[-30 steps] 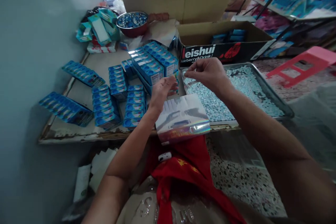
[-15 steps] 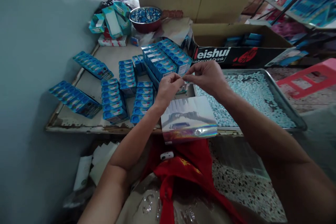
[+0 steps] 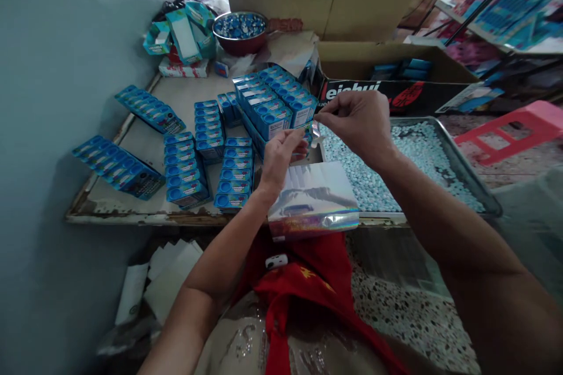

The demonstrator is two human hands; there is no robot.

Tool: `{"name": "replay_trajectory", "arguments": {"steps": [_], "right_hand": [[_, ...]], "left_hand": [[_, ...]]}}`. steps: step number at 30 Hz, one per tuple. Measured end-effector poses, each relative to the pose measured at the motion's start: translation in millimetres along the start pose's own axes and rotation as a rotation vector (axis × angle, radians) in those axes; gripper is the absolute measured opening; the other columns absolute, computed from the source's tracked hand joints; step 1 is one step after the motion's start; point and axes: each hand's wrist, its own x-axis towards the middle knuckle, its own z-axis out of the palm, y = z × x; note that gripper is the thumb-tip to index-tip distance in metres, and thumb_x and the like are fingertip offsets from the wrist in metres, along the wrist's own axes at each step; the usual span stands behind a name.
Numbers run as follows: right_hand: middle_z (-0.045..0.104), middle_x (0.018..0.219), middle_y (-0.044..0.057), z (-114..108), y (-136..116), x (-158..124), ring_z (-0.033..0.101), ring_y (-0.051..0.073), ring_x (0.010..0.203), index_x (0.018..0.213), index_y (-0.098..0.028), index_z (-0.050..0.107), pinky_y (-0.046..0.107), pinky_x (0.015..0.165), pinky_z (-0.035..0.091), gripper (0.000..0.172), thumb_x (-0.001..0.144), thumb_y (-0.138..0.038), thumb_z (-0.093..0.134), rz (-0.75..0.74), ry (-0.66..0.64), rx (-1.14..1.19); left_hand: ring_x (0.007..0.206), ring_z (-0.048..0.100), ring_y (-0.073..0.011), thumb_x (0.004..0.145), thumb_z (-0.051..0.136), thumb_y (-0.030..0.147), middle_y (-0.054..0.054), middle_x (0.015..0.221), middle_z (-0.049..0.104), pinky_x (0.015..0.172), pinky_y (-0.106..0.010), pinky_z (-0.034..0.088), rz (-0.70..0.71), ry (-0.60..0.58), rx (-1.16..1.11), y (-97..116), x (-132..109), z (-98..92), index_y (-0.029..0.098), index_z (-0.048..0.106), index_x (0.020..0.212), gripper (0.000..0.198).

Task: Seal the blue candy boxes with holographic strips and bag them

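My right hand (image 3: 361,123) is closed in a pinch on a small piece of silvery foil (image 3: 315,132), which hangs at its fingertips over the tray's left edge. My left hand (image 3: 280,155) is just left of it, thumb and fingers pressed together; anything inside them is hidden. Below both hands a stack of shiny silver foil sheets (image 3: 312,199) lies at the table's front edge. Behind my left hand stand stacked small blue boxes (image 3: 270,111). Right of the foil sheets, a metal tray (image 3: 486,184) holds many small pale-blue pieces.
Rows of blue boxes (image 3: 185,170) stand on the left of the table. A bowl (image 3: 241,45) of blue-wrapped pieces sits at the back. Behind the tray is an open black carton (image 3: 422,94). A red plastic stool (image 3: 514,129) stands at right, a wall (image 3: 57,99) at left.
My hands have moved apart: the right one slightly up and right, the left one slightly down and left. The silvery piece now shows below my right fingertips.
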Motion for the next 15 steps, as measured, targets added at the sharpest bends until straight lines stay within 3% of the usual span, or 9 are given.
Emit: {"name": "replay_trajectory", "arguments": {"steps": [4,9,15], "right_hand": [[0.064,0.065,0.003,-1,1,-1,0.058,0.02,0.068,0.082,-0.022,0.078,0.036,0.066,0.04,0.014,0.084,-0.036,0.075,-0.012,0.031,-0.032],[0.063,0.063,0.002,-1,4,-1,0.058,0.019,0.067,0.083,-0.023,0.079,0.036,0.066,0.042,0.014,0.083,-0.037,0.075,-0.02,0.049,-0.031],[0.064,0.065,0.003,0,14,3,0.06,0.021,0.07,0.082,-0.024,0.08,0.036,0.065,0.046,0.017,0.082,-0.041,0.079,-0.006,0.01,0.046]], "left_hand": [[0.079,0.066,-0.0132,0.073,0.094,0.038,-0.002,0.09,0.074,0.077,-0.027,0.054,0.132,0.019,-0.011,-13,-14,15.1,0.019,0.074,0.091,0.033],[0.071,0.062,-0.0119,0.082,0.088,0.037,0.0,0.079,0.071,0.076,-0.028,0.054,0.13,0.057,0.002,-20,-8,15.8,0.019,0.076,0.083,0.022],[0.067,0.062,-0.0133,0.084,0.084,0.028,0.0,0.07,0.07,0.068,-0.026,0.05,0.209,0.045,0.29,-6,3,-2.4,0.02,0.078,0.075,0.014]]}}
